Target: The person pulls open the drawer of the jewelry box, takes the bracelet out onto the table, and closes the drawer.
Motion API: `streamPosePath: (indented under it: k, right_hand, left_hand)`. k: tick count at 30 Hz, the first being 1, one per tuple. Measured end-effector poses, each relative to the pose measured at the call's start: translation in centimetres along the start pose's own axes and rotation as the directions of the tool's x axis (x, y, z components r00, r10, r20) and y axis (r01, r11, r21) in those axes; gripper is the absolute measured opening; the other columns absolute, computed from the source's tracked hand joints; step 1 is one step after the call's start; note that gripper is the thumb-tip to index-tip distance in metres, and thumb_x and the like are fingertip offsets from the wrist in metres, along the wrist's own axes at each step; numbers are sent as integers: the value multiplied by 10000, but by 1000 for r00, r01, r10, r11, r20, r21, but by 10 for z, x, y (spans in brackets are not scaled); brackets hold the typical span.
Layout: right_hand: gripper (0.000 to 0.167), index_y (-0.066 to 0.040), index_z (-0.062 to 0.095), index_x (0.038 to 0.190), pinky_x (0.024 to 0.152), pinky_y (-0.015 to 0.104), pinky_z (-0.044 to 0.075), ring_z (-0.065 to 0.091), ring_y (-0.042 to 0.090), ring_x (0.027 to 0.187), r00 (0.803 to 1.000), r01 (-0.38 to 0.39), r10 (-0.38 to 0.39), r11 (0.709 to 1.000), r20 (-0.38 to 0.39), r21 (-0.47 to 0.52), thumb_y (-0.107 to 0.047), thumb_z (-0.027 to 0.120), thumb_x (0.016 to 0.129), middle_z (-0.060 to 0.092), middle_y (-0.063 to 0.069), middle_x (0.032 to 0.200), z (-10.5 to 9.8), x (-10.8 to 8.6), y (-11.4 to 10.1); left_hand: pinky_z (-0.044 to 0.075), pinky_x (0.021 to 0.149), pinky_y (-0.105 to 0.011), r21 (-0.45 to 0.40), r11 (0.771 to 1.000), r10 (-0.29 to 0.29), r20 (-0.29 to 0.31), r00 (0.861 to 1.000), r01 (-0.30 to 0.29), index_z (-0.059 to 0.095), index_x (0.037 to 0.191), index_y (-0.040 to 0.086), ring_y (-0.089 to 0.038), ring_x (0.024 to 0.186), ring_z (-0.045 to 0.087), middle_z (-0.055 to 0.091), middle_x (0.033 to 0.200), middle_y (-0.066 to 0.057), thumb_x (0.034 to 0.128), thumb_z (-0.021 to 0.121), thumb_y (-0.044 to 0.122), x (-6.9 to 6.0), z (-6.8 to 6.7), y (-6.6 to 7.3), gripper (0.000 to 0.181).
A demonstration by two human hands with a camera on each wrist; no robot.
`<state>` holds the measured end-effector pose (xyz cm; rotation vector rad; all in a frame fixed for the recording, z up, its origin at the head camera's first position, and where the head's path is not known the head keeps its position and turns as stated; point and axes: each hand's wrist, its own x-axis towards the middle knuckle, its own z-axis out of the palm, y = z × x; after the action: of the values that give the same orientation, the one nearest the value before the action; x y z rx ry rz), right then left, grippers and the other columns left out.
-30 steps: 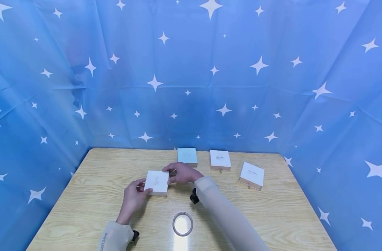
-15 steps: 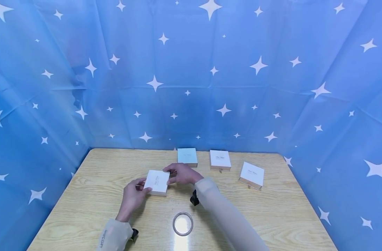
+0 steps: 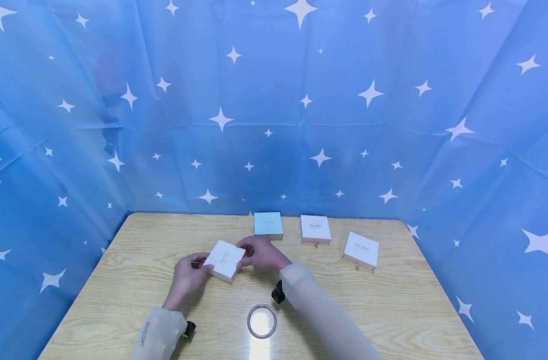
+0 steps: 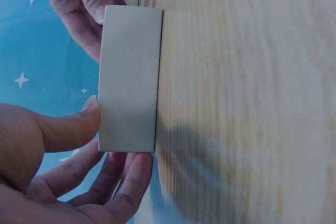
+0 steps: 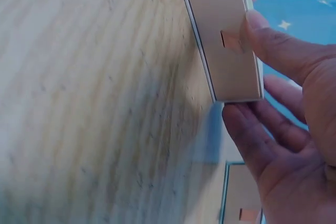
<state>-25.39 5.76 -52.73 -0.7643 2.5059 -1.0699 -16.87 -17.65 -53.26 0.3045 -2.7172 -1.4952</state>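
Half-closed, our left grip (image 3: pixel 186 276) and right grip (image 3: pixel 262 253) pinch the white box (image 3: pixel 224 258) from either side, on or just above the table (image 3: pixel 120 290). We're likely positioning it; next calls for even pressure.

And it's two hands in play, a left hand (image 3: pixel 186 276) and a right hand (image 3: pixel 261 252)! Boxes? Four in all: one held white box (image 3: pixel 224 259) between the hands, one pale blue box (image 3: pixel 267 223) just beyond the right hand, then a second white box (image 3: pixel 315 227) and a third white box (image 3: pixel 361 248) out to its right, making three whites! Nearer the wearer than either hand, one ring (image 3: pixel 249 321). Behind the hands, two sleeves, left sleeve (image 3: pixel 158 332) and right sleeve (image 3: pixel 325 312). Beneath, one table (image 3: pixel 134 280).
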Motion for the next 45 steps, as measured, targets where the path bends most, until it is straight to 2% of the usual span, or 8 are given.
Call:
streamPosePath:
  k: [7, 14, 18, 28, 33, 36, 40, 45]
  right_hand:
    - [461, -130, 716, 1210, 778, 236, 534, 639, 114, 869, 998, 15, -14, 1000, -64, 17, -284, 883, 810, 698, -24, 1033, 7, -9, -8]
    - [480, -109, 691, 1203, 780, 223, 535, 655, 122, 890, 990, -50, 54, 998, -132, 38, -280, 893, 802, 693, -3, 1029, 18, -17, -16]
    - [520, -84, 668, 1203, 730, 211, 511, 596, 81, 828, 982, -83, 91, 995, -164, 53, -291, 903, 788, 678, 19, 998, 25, -21, -21]
    - [500, -12, 635, 1183, 677, 204, 506, 577, 63, 783, 948, -124, 166, 979, -272, 164, -224, 888, 807, 672, 45, 939, 48, -30, -37]
    - [431, -13, 644, 1099, 638, 208, 494, 576, 62, 750, 925, -160, 215, 969, -313, 190, -220, 884, 807, 675, 37, 902, 58, -31, -46]
    - [408, -13, 644, 1047, 628, 208, 477, 556, 69, 726, 912, -188, 238, 966, -334, 175, -225, 888, 799, 661, 23, 872, 63, -31, -51]
    - [379, -29, 616, 978, 599, 210, 441, 517, 90, 689, 896, -221, 274, 958, -349, 184, -229, 887, 802, 607, -1, 825, 69, -30, -57]
    - [387, -42, 587, 902, 569, 203, 395, 472, 105, 663, 885, -237, 299, 949, -358, 207, -249, 894, 792, 547, -11, 771, 76, -30, -65]
  left_hand:
    - [514, 798, -238, -22, 1000, 1, 28, 1000, 0, 699, 1263, 4, -289, 1069, 642, 699, 1192, -202, 935, 719, 70, 7, -5, -1, 335]
    - [546, 859, -296, -34, 999, -8, 56, 998, 10, 703, 1264, 8, -310, 1133, 647, 694, 1245, -211, 948, 689, 45, 18, -7, -4, 319]
    - [532, 855, -284, -33, 999, -14, 70, 997, 16, 714, 1253, 17, -311, 1144, 642, 690, 1259, -212, 960, 666, 40, 25, -9, -3, 298]
    - [521, 885, -304, -63, 997, -33, 153, 988, 43, 721, 1255, 68, -286, 1166, 622, 676, 1292, -179, 994, 624, 54, 42, -18, -8, 278]
    - [518, 890, -330, -49, 997, -43, 192, 980, 53, 720, 1261, 96, -294, 1186, 607, 657, 1329, -174, 1013, 603, 77, 48, -23, -9, 274]
    - [516, 828, -296, -36, 999, -30, 211, 977, 38, 726, 1248, 88, -278, 1133, 619, 663, 1315, -184, 1012, 609, 81, 52, -25, -8, 264]
    - [506, 706, -284, -39, 999, -22, 252, 968, 33, 725, 1241, 78, -249, 955, 613, 669, 1264, -192, 1011, 609, 73, 59, -28, -8, 258]
    - [483, 657, -293, -20, 1000, -15, 277, 961, 21, 727, 1237, 77, -227, 855, 570, 675, 1228, -171, 1007, 596, 46, 66, -31, -7, 266]
